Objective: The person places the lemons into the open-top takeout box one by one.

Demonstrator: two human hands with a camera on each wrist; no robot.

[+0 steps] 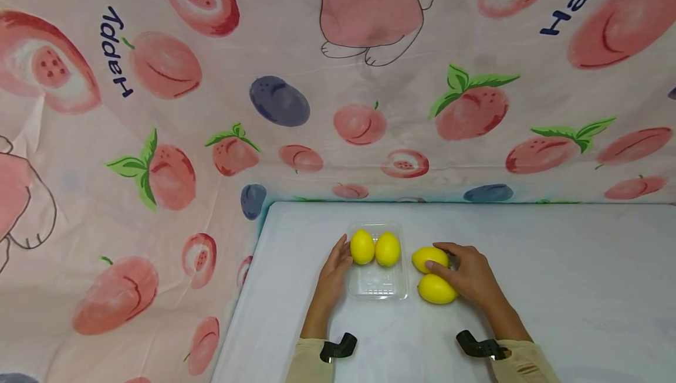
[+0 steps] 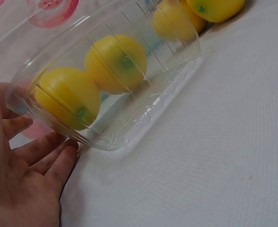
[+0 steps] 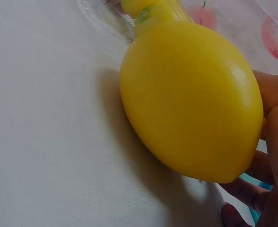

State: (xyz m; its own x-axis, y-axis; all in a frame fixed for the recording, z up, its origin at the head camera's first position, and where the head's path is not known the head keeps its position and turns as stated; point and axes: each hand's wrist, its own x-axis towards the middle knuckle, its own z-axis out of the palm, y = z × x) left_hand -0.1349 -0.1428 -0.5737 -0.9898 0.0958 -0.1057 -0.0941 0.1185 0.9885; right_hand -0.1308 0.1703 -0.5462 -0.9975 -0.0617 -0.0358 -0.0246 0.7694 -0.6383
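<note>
Plastic tray (image 1: 377,284) against relaxed left hand (image 1: 335,265); right hand (image 1: 472,273) pinches lemon (image 1: 428,256), second lemon (image 1: 437,290) crowding.

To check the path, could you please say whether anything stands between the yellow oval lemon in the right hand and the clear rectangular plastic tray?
Only the right wall of the tray stands before the held lemon; the nearer loose lemon is outside that gap.

Plain beige sleeves (image 1: 310,364) with a black, bent device (image 1: 339,347) at each wrist
</note>
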